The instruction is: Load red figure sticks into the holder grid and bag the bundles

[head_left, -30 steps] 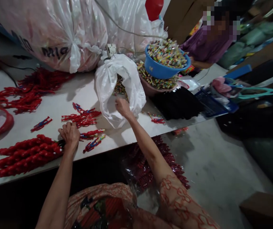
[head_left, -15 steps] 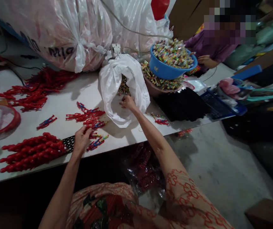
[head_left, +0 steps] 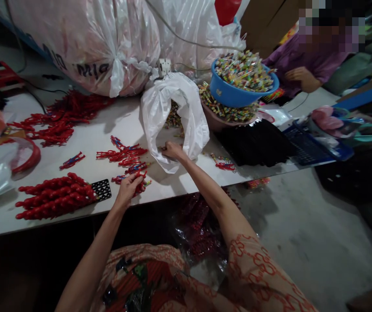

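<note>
The left hand (head_left: 129,188) pinches a red toy (head_left: 140,186) near the tabletop's (head_left: 117,119) near edge. The toy looks light, bendy and maybe a bit slick; its middle seems the best place to hold it. The right hand (head_left: 174,151), apart from the left, reaches into the bag's (head_left: 199,130) mouth, fingers curled. I cannot tell if it grips anything.
</note>
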`<action>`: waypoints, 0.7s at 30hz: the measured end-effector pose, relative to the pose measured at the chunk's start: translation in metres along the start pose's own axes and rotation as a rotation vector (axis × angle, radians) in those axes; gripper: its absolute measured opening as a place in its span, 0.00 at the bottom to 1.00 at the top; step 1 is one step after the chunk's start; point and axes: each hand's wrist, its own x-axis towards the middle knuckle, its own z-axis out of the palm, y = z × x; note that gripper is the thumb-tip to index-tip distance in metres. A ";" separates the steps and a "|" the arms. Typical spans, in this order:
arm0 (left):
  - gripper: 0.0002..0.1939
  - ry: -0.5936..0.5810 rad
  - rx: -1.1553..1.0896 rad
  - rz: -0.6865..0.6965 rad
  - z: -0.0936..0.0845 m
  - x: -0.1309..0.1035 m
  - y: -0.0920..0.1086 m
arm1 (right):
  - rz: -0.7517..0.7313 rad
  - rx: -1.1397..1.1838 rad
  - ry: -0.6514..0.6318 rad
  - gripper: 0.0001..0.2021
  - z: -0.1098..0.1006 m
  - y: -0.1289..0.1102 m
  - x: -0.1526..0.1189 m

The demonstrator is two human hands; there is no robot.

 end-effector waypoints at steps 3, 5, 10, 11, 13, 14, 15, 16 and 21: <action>0.26 -0.007 -0.022 -0.012 -0.001 -0.002 -0.002 | -0.001 -0.014 -0.013 0.17 -0.002 -0.005 -0.004; 0.26 -0.003 -0.041 -0.023 -0.003 -0.003 -0.003 | -0.006 0.001 0.006 0.17 -0.001 -0.004 -0.005; 0.25 0.017 -0.071 -0.027 -0.009 -0.002 -0.007 | 0.024 0.219 0.104 0.11 -0.004 0.006 -0.003; 0.25 0.011 -0.076 -0.028 -0.010 -0.003 -0.007 | 0.041 0.352 0.160 0.10 -0.006 0.005 -0.006; 0.24 0.005 -0.086 -0.030 -0.010 -0.003 -0.009 | 0.042 0.687 0.272 0.10 -0.013 -0.003 -0.021; 0.23 0.003 -0.092 -0.029 -0.010 -0.003 -0.010 | -0.020 0.845 0.290 0.10 -0.016 -0.009 -0.032; 0.22 0.003 -0.098 -0.022 -0.010 -0.003 -0.010 | -0.098 0.964 0.279 0.12 -0.018 -0.016 -0.044; 0.21 -0.008 -0.104 -0.017 -0.010 -0.003 -0.011 | -0.146 1.043 0.230 0.14 -0.019 -0.023 -0.057; 0.11 -0.130 -0.057 -0.018 -0.011 -0.002 -0.011 | -0.095 1.102 -0.181 0.24 -0.010 -0.041 -0.104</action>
